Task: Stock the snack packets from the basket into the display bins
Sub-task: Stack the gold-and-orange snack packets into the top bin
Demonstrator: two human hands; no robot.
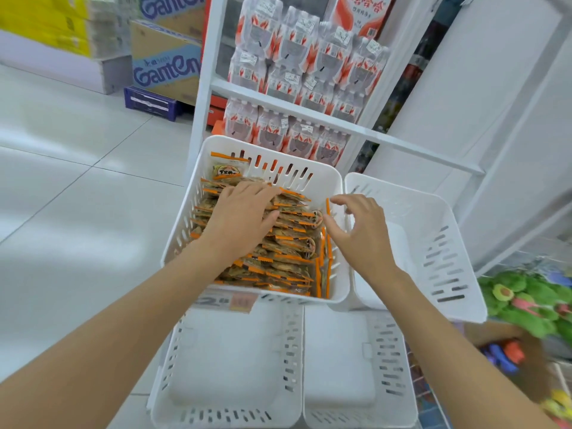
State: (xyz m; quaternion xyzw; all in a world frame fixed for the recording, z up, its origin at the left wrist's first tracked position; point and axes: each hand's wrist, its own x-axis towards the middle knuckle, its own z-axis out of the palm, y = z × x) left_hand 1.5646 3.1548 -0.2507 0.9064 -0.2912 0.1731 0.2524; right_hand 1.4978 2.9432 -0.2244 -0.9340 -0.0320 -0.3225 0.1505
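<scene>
Step in hand: levelling and tidying the snack packets (291,243) already lying in the filled bin (266,144), judged from how the hands lie
Task's thing: packets with orange edges heaped in overlapping rows, filling most of that bin; a few stand on edge against its right wall
Left hand (240,216): palm down with fingers stretched out flat, resting on top of the heap and gripping nothing
Right hand (359,227): hovering over the bin's right wall, fingers loosely bent and thumb apart from them, nothing held; its fingertips are near an upright packet (327,205), apparently not touching
Next move calls for: either a pinch on the upright packets to lay them flat, or a return to the supply for more; the neighbouring bin (448,243) and the two lower bins (229,366) hold no packets yet
Hidden or unclear: no separate source basket can be made out; the price tag (229,301) under the filled bin is blurred and partly covered; the packets' print is too small to read; the heap under the left palm is concealed; motion blur softens the green plush toys (526,292) at right
</scene>
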